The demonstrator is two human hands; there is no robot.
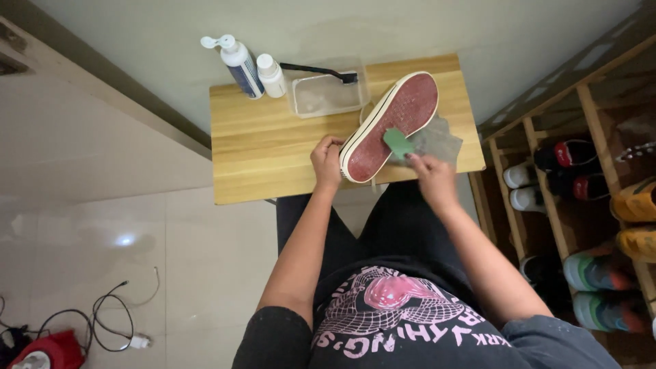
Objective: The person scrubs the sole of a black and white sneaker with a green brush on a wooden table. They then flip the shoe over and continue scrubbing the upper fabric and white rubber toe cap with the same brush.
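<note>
nearest the camera a person in a dark printed shirt sits at a small wooden bench [273, 164], both forearms reaching away over dark trousers. the left hand [326, 162] is curled shut around the near end of a shoe [391, 126], fingers wrapped over the white rubber edge at the heel, which looks like a way to keep the shoe tipped up and steady. the shoe lies diagonally on the right half of the bench, sole up, its dark red tread facing the camera, heel near and toe far and to the right. the right hand [430, 174] is on the near right side of the shoe, fingers bent and closed on a small green cloth [398, 142] that is pressed flat against the red sole around its middle. under and just right of the shoe lies a grey cloth [441, 140], probably there to protect the wood. further back, touching the far edge of the bench, stands a clear plastic tub [326, 94] with a black brush [321, 71] laid across its far rim. left of it stand a small white bottle [272, 75] and a taller blue and white pump bottle [239, 65], close together. to the right, off the bench, a wooden rack [547, 184] holds pairs of shoes. on the tiled floor at near left lie cables and a red appliance [44, 350].
</note>
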